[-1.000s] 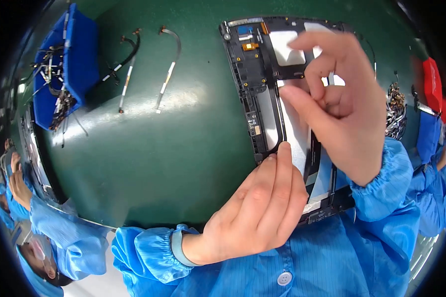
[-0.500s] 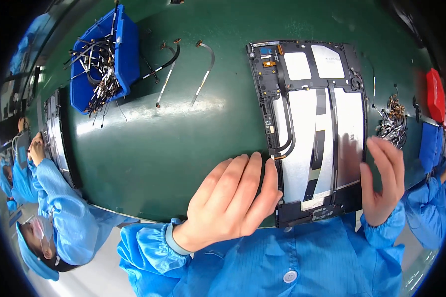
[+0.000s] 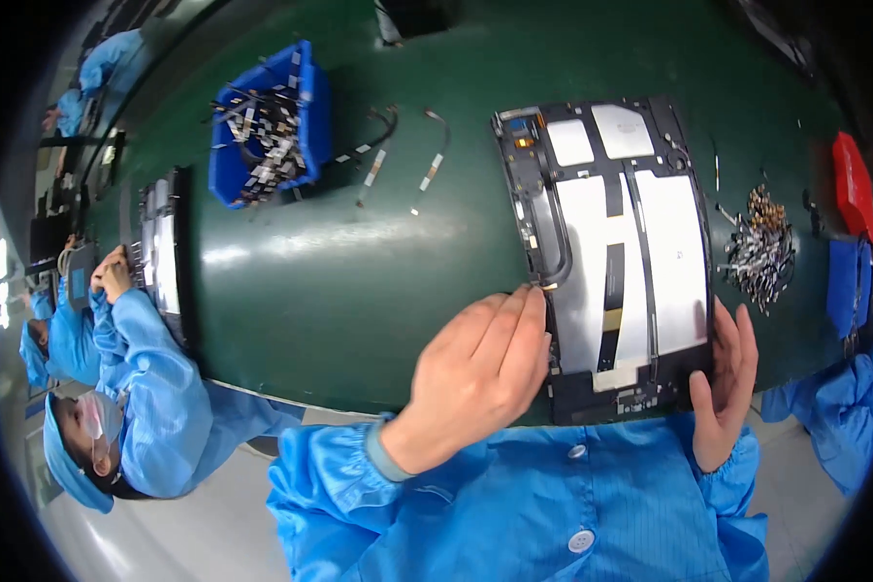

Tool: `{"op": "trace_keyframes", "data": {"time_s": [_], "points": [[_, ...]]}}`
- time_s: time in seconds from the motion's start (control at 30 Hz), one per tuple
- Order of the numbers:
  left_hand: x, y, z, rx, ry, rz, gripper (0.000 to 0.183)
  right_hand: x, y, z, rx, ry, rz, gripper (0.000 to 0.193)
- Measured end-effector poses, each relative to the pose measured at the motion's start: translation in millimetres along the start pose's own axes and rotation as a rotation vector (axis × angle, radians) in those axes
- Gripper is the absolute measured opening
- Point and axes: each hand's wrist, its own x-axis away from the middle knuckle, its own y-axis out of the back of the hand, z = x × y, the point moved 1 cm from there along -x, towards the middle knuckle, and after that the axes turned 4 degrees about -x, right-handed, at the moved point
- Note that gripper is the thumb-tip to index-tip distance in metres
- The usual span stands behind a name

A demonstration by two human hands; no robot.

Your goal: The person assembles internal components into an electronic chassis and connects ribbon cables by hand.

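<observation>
An opened tablet-like device [image 3: 677,262], with silvery battery panels and a black frame, lies on the green table in front of me. A black cable [image 3: 563,254] curves down along its left side to an orange end at the left edge. My left hand [image 3: 483,364] is closed there, fingertips pinched together at that cable end; they partly hide it. At the lower right edge of the device rests my right hand [image 3: 726,388], its thumb and fingers apart, with the fingers beside the frame.
A blue bin [image 3: 312,126] full of cables stands at the far left, with several loose cables [image 3: 431,173] beside it. To the right lie a cable pile [image 3: 759,254], a red bin [image 3: 852,184] and a blue bin [image 3: 847,281]. A co-worker [image 3: 150,359] sits at left beside another device [image 3: 163,252].
The whole view has shifted. My left fingers have drawn together at the cable end. My right hand has come down and in against the device's lower right edge.
</observation>
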Motion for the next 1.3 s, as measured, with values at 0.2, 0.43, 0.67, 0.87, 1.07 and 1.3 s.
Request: {"op": "trace_keyframes", "data": {"time_s": [0.2,0.43,0.67,0.87,1.07,1.3], "points": [[-47,21,37,0.141,0.456,0.221,0.019,-29,14,32,-0.629,-0.267,-0.132,0.086],[-66,-33,105,-0.344,0.210,-0.158,0.017,-155,41,48,-0.823,-0.111,0.062,0.068],[-66,-39,102,-0.177,0.279,-0.184,0.010,-364,-8,-22,-0.625,0.037,-0.086,0.062],[-82,-43,97,-0.056,0.364,-0.249,0.007,-452,-24,-100,-0.206,0.208,-0.187,0.058],[-83,-31,99,0.007,0.365,-0.220,0.010,-319,36,66,-0.049,0.356,0.278,0.036],[-112,21,7,1.293,0.581,-0.067,0.020,-105,4,95,0.000,0.405,0.405,0.032]]}}
